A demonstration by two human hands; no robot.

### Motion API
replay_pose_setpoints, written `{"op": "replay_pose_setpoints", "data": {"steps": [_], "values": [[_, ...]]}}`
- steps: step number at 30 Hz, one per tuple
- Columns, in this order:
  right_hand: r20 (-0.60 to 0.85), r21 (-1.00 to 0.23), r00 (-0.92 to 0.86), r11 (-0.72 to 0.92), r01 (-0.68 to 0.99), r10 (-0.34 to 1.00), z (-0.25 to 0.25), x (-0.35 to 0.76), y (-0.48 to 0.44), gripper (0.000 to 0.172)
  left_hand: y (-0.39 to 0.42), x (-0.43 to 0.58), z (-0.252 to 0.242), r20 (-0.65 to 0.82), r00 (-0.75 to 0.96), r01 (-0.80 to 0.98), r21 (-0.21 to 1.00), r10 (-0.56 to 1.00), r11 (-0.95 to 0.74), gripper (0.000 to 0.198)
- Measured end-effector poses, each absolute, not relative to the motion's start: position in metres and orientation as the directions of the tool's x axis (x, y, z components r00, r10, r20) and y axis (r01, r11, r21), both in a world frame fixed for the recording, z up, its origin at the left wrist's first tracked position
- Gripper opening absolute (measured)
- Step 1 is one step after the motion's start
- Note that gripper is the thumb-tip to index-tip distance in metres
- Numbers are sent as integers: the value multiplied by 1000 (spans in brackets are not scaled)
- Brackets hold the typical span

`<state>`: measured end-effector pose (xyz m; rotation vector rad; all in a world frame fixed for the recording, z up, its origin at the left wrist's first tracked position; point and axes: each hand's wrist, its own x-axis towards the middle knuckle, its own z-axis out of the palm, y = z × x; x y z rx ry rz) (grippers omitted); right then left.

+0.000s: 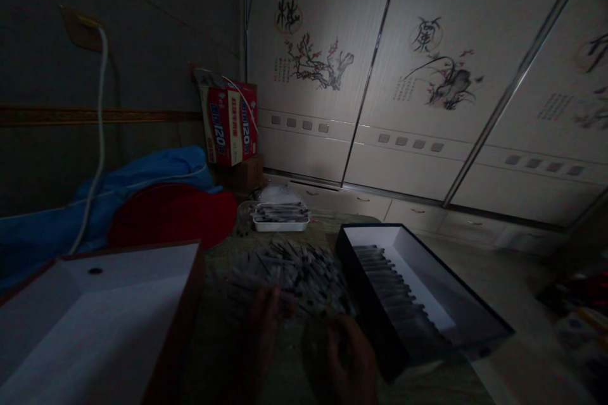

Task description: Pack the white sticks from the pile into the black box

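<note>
A loose pile of thin, clear and dark pen-like sticks [304, 269] lies on the table. At the pile's near edge is my left hand [266, 316], its fingers close together and blurred; whatever they hold is too dark to name. My right hand [350, 354] is curled just right of it, near the black box, with thumb and fingers bent inward; any small thing in its grasp is hidden. Inside the black-sided box [420, 266] with a white lining, a row of similar sticks [396, 294] lies side by side.
A white tray [282, 226] of sticks stands behind the pile, by a clear plastic bag [278, 195]. On the left are a large white-lined box [128, 291], a red round cushion-like thing [173, 215] and blue cloth [156, 168]. A red carton [231, 123] stands by the wardrobe [313, 152].
</note>
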<state>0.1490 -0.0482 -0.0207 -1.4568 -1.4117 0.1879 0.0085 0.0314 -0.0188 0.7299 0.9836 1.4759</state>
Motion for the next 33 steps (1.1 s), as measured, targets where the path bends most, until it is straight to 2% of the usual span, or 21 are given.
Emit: {"op": "replay_pose_setpoints", "data": {"steps": [7,9,11,12,14,17,21,25,28,33], "values": [[379,-903,482,203,378,790,-25,139,-48,32,13,24,-16,-132,255,-577,774,958,261,24],[375,-914,498,220,342,782,-24,144,-46,38,13,25,-17,-160,280,-653,691,946,310,18],[367,-916,520,204,344,771,-27,153,-42,42,17,22,-17,-231,226,-745,585,946,321,6],[366,-911,530,177,373,765,-30,159,-40,40,19,20,-16,-281,188,-784,534,941,316,6],[393,-862,492,125,491,777,-41,168,-34,31,23,15,-14,-372,131,-835,458,919,304,20],[489,-699,286,173,694,824,-58,174,-27,22,26,11,-13,-416,106,-865,410,903,290,29],[475,-488,111,156,859,873,-61,165,-21,37,26,11,-17,-353,146,-837,454,924,305,20],[364,-332,61,68,941,929,-50,157,-23,36,25,14,-20,-261,154,-798,535,953,275,6],[339,-280,95,4,960,936,-47,159,-25,36,24,16,-20,-220,141,-779,578,965,245,17],[291,-260,131,-53,964,948,-43,163,-26,33,26,17,-22,-218,124,-747,622,968,236,27]]}}
